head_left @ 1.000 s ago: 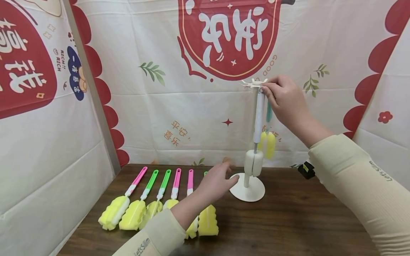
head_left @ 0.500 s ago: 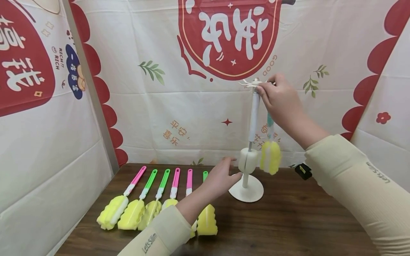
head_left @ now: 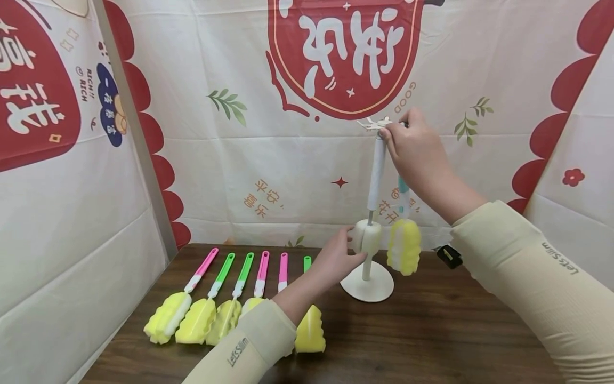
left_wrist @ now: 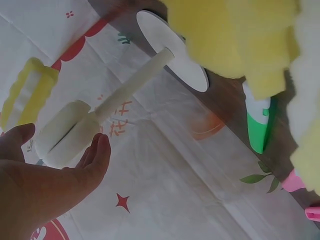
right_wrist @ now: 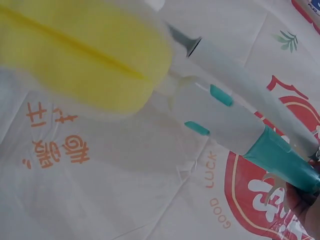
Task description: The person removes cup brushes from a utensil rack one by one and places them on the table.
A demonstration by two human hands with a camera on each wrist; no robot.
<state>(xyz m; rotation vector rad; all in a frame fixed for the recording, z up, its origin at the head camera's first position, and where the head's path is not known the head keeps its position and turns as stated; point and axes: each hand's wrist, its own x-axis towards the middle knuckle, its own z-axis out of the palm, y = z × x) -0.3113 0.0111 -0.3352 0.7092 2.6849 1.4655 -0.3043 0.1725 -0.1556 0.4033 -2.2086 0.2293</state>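
Note:
In the head view, my right hand (head_left: pixel 418 146) is up at the white hook rack stand (head_left: pixel 353 285), thumb and fingertips pinching the top of a white-handled bottle brush (head_left: pixel 376 173). That brush hangs down along the pole, its white sponge low. Beside it hangs a teal-handled bottle brush (head_left: pixel 404 248) with a yellow and white sponge. Its handle end meets my right fingers in the right wrist view, where the teal handle (right_wrist: pixel 280 152) runs alongside the white handle (right_wrist: pixel 250 87). My left hand (head_left: pixel 331 265) reaches to the white sponge (left_wrist: pixel 70 132), thumb and fingers loosely spread about it.
Several bottle brushes lie in a row on the dark wooden table (head_left: pixel 455 325), with pink handles (head_left: pixel 207 264) and green handles (head_left: pixel 223 272); my left forearm crosses over some. A small black object (head_left: pixel 449 257) sits at the back right edge. Printed cloth walls (head_left: pixel 216 176) enclose the table.
The white-handled brush has shifted left in front of the pole. The teal-handled brush has come round nearer and lower, and my left hand has moved right to the white sponge.

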